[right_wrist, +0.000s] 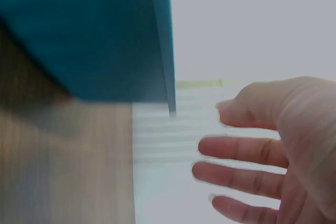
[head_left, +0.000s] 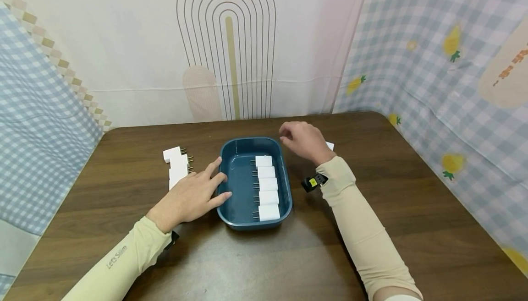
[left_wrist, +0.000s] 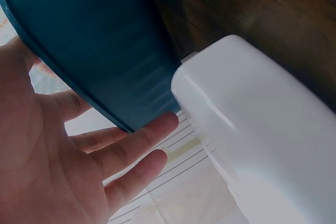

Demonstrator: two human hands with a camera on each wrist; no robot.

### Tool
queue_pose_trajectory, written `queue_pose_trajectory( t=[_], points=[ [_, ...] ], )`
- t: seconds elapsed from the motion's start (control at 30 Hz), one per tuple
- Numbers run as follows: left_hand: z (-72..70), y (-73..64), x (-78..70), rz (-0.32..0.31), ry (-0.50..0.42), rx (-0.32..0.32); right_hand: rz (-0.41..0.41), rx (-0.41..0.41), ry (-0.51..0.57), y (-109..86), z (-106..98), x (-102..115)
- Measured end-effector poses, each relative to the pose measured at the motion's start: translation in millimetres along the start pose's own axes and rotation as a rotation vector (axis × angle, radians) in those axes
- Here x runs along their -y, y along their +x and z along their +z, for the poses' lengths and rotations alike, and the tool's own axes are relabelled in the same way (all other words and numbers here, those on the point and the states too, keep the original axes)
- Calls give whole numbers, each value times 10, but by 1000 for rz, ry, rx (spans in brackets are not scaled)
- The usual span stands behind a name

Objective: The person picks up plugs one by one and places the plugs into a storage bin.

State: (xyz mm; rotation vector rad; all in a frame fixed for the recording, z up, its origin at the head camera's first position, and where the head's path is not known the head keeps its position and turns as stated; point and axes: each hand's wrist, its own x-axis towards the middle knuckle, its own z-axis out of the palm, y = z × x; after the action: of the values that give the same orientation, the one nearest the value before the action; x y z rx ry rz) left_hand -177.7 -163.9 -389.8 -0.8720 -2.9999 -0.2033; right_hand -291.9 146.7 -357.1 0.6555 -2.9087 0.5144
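Note:
A blue rectangular tub stands on the wooden table. Inside, along its right side, several white plug adapters form a column, metal prongs facing left. My left hand spreads its fingers over the tub's left rim; in the left wrist view the fingertips are right at the tub's edge, and a white adapter looms close by. More white adapters lie left of the tub, partly hidden behind that hand. Past the tub's back right corner, my right hand hovers with loosely bent fingers, nothing between them.
A white object peeks out behind the right wrist, mostly hidden. The brown table reaches back to a patterned cloth, with a checked cloth along the right side. Each wrist wears a small black camera strap.

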Motion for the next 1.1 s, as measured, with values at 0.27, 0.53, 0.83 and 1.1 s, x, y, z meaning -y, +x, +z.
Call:
queue_pose_trajectory(
  t=[0.27,0.53,0.83,1.1],
  points=[
    [2,-7,10,-3,-5,-2,184,61,-114,-67,-51,-464],
    [1,-6,11,-10,-13,4,309,148,-142,-142,-93,-647],
    [4,-3,7,-11,-12,7,363,215,-148,-172,-75,-724],
    [4,-2,5,-2,-1,7,367,232,-146,-166,-23,-794]
  ],
)
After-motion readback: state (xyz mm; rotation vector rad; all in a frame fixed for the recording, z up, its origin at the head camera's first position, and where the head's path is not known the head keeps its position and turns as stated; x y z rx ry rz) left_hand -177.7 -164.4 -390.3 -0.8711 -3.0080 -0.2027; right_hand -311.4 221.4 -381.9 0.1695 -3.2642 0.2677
